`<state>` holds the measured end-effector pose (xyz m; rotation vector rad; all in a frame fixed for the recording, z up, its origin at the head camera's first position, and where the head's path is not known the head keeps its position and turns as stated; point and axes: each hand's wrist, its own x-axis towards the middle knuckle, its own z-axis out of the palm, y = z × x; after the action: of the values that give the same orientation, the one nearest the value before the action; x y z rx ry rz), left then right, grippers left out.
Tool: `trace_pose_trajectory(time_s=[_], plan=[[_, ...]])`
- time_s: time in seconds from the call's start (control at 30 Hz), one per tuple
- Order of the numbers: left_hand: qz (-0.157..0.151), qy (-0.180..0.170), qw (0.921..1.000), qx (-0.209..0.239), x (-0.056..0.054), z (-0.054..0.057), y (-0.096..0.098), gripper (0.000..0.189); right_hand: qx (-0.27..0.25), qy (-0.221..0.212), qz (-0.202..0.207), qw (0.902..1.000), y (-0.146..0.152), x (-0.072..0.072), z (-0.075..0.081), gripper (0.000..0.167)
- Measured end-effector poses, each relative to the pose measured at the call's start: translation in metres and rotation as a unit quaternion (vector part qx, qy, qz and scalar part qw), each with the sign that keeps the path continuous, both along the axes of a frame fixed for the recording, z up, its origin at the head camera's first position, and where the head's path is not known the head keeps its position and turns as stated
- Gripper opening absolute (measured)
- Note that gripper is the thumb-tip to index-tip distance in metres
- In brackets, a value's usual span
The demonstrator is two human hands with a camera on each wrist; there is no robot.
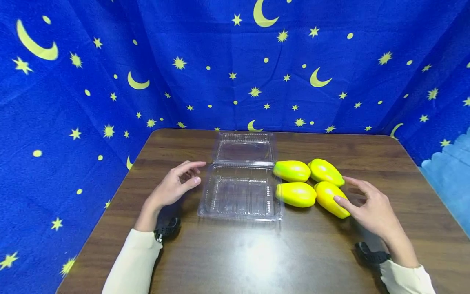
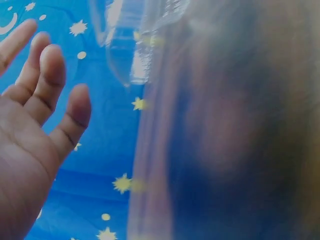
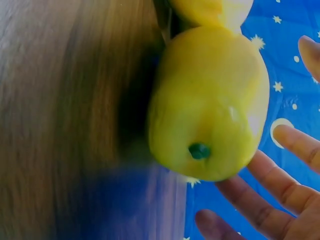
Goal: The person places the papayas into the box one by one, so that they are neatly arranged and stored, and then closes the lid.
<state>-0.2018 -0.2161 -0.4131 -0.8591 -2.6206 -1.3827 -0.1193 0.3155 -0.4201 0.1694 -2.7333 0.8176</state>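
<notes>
A clear plastic clamshell box [image 1: 238, 216] lies opened out on the table, its lid [image 1: 244, 153] folded back behind the base. Just left of the base hovers my left hand [image 1: 170, 188], fingers relaxed and holding nothing. Several yellow papayas [image 1: 295, 194] lie in a cluster at the box's right side, two overlapping its edge in the head view. Over the front right papaya [image 1: 330, 200] is my right hand [image 1: 376, 210], thumb at its near side and fingers loosely spread. In the right wrist view, a papaya [image 3: 215, 100] with a green stem nub sits beside the fingers.
The brown wooden table [image 1: 205, 253] has a bright light reflection near its front. Blue cloth [image 1: 220, 49] with yellow moons and stars hangs behind and at both sides. A light blue scalloped cloth [image 1: 448, 175] shows at the far right.
</notes>
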Motion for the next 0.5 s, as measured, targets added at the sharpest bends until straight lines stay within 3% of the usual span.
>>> trace_pose_trajectory(time_s=[0.23,0.5], plan=[[0.025,-0.018,0.9992,0.026,0.010,-0.009,0.013,0.047,-0.006,0.001,0.013,0.9999,-0.001,0.004,0.000,0.066],[0.027,-0.035,0.9990,-0.009,0.017,-0.018,0.013,0.052,-0.009,-0.008,0.023,0.9997,-0.003,0.004,-0.004,0.065]])
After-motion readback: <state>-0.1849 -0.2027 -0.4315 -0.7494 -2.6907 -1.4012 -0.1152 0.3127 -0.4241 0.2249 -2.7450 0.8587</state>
